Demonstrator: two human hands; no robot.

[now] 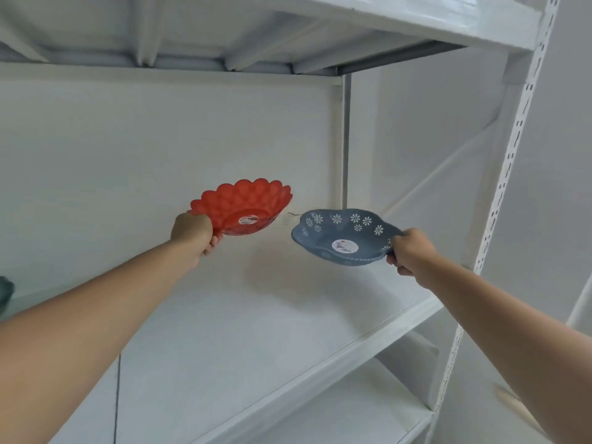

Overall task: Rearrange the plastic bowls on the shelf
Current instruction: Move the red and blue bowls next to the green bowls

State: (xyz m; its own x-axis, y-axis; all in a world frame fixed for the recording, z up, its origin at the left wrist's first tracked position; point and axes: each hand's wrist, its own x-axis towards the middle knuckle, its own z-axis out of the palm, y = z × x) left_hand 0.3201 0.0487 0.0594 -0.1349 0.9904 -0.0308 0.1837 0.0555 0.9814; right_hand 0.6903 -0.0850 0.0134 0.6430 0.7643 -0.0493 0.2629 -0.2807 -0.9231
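Bowls hang above the shelf (pixel 256 331) near its back edge. Red bowl (pixel 243 206) tips rim-up, pinched at its near-left rim by the left hand (pixel 193 233); blue bowl (pixel 344 237), toward the right edge, is pinched at its right rim by the right hand (pixel 411 251).

A storeroom or shop stockroom, by the look of it: white metal racking (pixel 243 331) with slotted uprights (pixel 512 155) against bare white walls (pixel 432 139), and plastic bowls (pixel 339 238) with round labels on their bases (like unsold stock).
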